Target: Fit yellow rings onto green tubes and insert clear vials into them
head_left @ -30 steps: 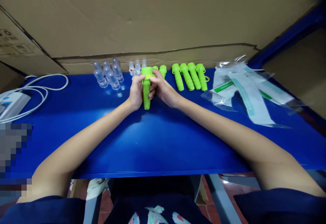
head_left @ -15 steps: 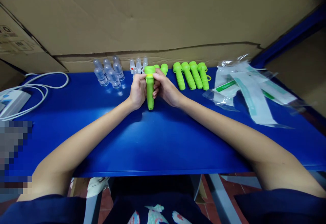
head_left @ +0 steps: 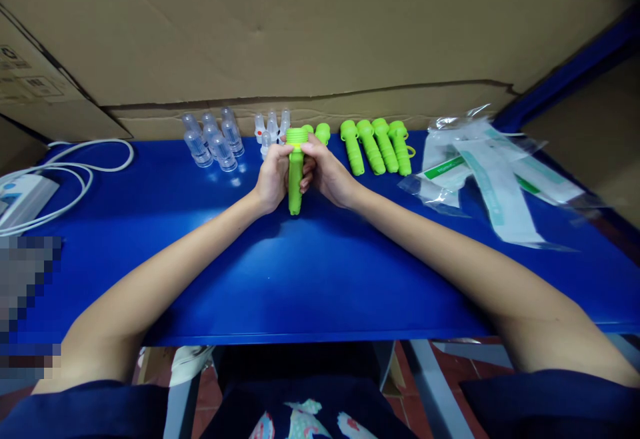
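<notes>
A lime-green plastic tube, shaped like a small flashlight body, stands nearly upright between my hands. Its wide ribbed top faces up, with a yellow band just beneath. My left hand is closed on its left side, the thumb pressing near the band. On the other side, my right hand grips it with thumb and curled fingers. Some of the fingers are hidden behind the tube. Beyond my left hand are several small clear pieces with white bases. Smaller green parts show just past my right hand.
Several larger clear bottle-shaped pieces stand at the back left. More green tubes lie in a row right of centre. Plastic-wrapped packets overlap at the right. A white cable coils at the left on the blue table, before a cardboard wall.
Both hands keep hold of the green tube in nearly the same place. Its top has shifted very slightly to the right.
</notes>
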The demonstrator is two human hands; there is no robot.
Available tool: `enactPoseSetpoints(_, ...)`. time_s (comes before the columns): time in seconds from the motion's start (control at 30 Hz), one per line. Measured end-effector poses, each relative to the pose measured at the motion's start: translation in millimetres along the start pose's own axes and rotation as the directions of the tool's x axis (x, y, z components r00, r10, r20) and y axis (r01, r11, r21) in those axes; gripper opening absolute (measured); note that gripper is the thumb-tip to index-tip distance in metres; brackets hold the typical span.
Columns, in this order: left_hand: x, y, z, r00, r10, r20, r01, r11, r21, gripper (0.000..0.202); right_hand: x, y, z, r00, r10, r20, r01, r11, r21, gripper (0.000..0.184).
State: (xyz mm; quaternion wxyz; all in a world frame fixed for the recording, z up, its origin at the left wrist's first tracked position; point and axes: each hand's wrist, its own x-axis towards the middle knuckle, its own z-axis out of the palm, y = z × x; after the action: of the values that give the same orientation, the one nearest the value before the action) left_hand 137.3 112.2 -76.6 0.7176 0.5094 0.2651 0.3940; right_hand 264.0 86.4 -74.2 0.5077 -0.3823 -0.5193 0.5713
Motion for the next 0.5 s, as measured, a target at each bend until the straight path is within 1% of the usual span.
enactPoseSetpoints(0.13, 0, 1, -0.9, 1.000, 0.002, 0.016, -0.002, 1.000, 0.024, 0.053, 1, 2, -1, 0.999, -0.026, 0.025, 0.026, 1.000, -0.006, 0.053)
enactPoseSetpoints(0.23, 1, 2, -1.7, 0.998, 0.036, 0.060, -0.039, 0.998, 0.057, 0.057, 0, 1, -2, 0.999, -0.007, 0.039, 0.007, 1.000, -0.007, 0.041)
enactPoseSetpoints(0.33, 1, 3, -2.3, 0.992, 0.064, 0.111, -0.072, 0.995, 0.066, 0.061, 0, -4, 0, 0.998, 0.047, 0.030, -0.047, 0.999, -0.007, 0.030)
enactPoseSetpoints(0.4, 1, 2, -3.3, 0.989, 0.072, 0.129, -0.082, 0.994, 0.076, 0.060, 0, -9, 2, 0.994, 0.111, 0.021, -0.111, 0.993, 0.025, 0.025)
enactPoseSetpoints(0.47, 2, 0, -5.1, 0.988, 0.081, 0.131, -0.095, 0.990, 0.108, 0.060, 1, -13, 3, 0.986, 0.163, 0.018, -0.164, 0.984, 0.064, 0.025)
enactPoseSetpoints(0.5, 3, -3, -6.2, 0.987, 0.098, 0.125, -0.114, 0.985, 0.126, 0.059, 1, -15, 4, 0.987, 0.158, 0.009, -0.159, 0.984, 0.084, 0.027)
